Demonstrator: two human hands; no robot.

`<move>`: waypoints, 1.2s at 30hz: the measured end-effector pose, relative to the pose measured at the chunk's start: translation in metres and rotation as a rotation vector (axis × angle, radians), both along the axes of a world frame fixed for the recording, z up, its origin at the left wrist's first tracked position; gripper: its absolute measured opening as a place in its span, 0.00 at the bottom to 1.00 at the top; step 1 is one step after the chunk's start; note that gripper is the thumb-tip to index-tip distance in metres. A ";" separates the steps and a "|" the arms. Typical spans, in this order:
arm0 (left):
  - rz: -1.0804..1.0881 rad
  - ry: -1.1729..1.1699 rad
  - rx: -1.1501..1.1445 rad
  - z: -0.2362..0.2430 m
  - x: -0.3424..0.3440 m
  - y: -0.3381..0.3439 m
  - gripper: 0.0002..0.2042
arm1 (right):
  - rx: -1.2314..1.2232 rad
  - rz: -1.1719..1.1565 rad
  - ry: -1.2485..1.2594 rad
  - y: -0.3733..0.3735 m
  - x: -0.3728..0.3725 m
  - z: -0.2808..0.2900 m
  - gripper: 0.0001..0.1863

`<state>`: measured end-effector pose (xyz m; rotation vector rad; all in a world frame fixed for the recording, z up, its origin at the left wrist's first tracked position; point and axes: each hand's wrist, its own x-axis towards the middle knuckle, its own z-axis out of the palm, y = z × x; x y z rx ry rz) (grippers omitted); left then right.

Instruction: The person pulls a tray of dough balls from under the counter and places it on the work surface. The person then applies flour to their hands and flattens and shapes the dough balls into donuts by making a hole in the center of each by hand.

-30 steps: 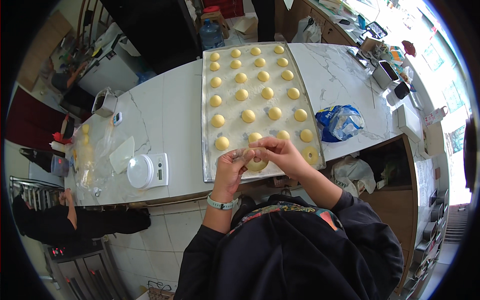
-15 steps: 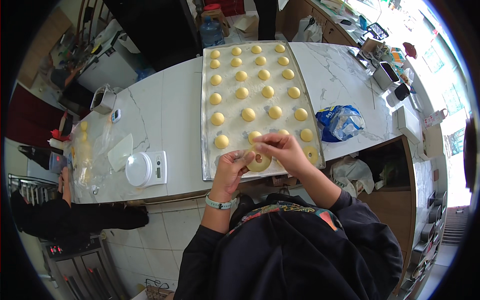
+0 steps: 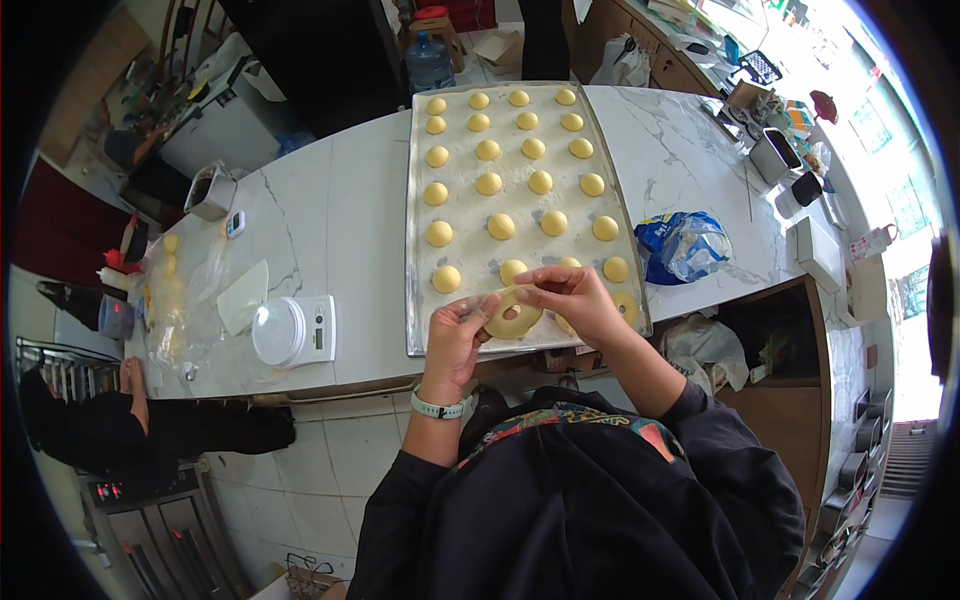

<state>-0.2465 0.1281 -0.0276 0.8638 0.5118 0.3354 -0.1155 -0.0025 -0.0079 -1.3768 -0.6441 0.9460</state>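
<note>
Over the near edge of a large floured baking tray (image 3: 462, 210) I hold a pale yellow dough ring (image 3: 518, 328) between both hands. My left hand (image 3: 456, 336) pinches its left side with thumb and fingers. My right hand (image 3: 575, 299) is closed on the ring's upper right edge. A small hole shows in the middle of the ring. Rows of round dough balls (image 3: 501, 227) lie on the tray beyond my hands. Another dough ring (image 3: 625, 307) rests at the tray's near right corner, and my right hand partly hides more dough beside it.
Left of the tray stand a white kitchen scale (image 3: 318, 330) and a white scraper sheet (image 3: 243, 297), near plastic-covered dough (image 3: 170, 300). A blue and clear plastic bag (image 3: 684, 247) lies to the right. A co-worker's hands (image 3: 132, 376) rest at the counter's far left.
My right fingers have come down from above the ring onto its upper edge. The ring has tilted slightly. The view has shifted a little, and the co-worker's hands have moved.
</note>
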 end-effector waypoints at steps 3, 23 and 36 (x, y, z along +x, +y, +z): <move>-0.127 0.034 0.018 0.000 -0.004 0.001 0.08 | 0.013 0.033 -0.092 0.000 -0.007 0.002 0.13; -0.073 0.139 0.004 0.001 -0.028 0.010 0.11 | 0.014 0.225 0.176 0.022 -0.019 -0.017 0.18; 0.428 0.328 0.304 -0.051 -0.083 0.044 0.15 | -0.224 0.244 -0.440 0.089 -0.023 -0.098 0.18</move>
